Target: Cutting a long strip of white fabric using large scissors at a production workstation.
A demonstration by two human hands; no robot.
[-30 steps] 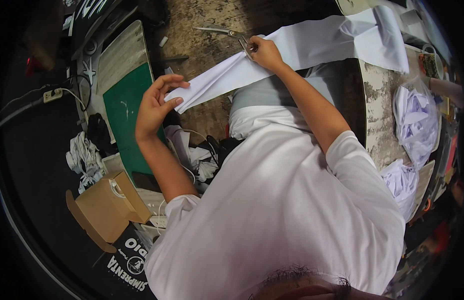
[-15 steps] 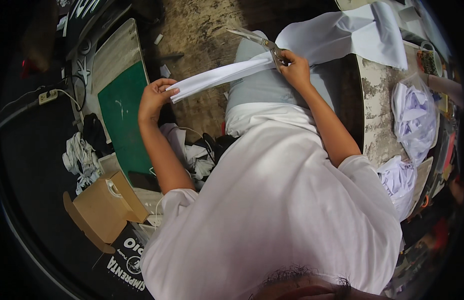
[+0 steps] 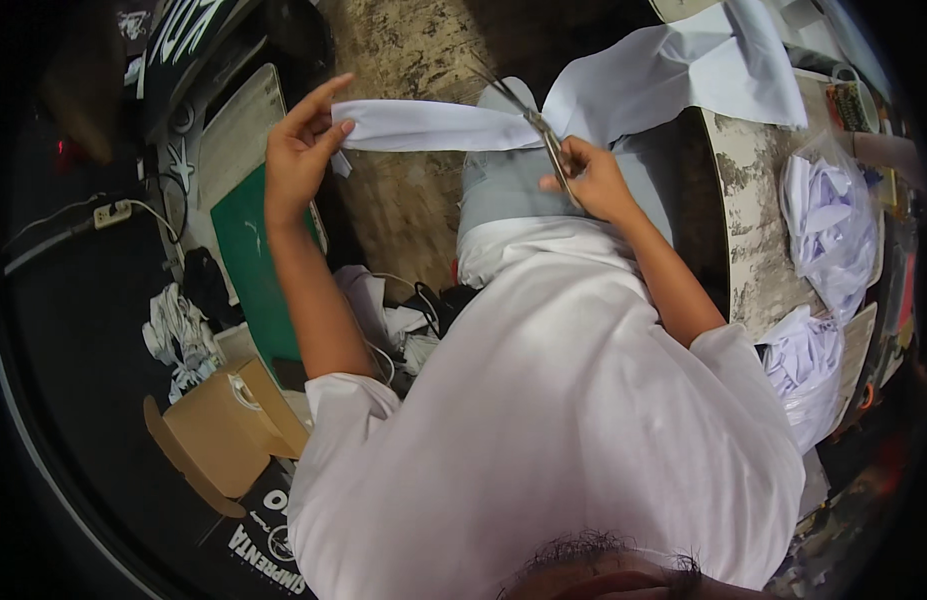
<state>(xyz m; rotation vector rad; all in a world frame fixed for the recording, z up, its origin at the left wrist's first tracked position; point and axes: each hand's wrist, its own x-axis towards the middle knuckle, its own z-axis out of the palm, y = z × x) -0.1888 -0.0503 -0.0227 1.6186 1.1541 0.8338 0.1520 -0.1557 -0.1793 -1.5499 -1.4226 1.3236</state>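
Observation:
My left hand is raised at the left and pinches the end of a white cloth strip between thumb and fingers, the index finger pointing up. The strip runs nearly level to a pair of metal scissors over my lap. My right hand grips the scissors by the handles, their blades pointing up and to the left. Beyond the scissors the cloth widens into a broad white piece, draped over my leg and onto the worn table at the right. Whether the blades are cutting I cannot tell.
At the right, clear plastic bags of white cloth scraps lie on the worn table, near a mug. To the left are a green mat, an open cardboard box and a power strip.
My left hand has risen, and the strip now hangs flatter and more level. The scissors have swung to point more upward, and my right hand has dropped slightly.

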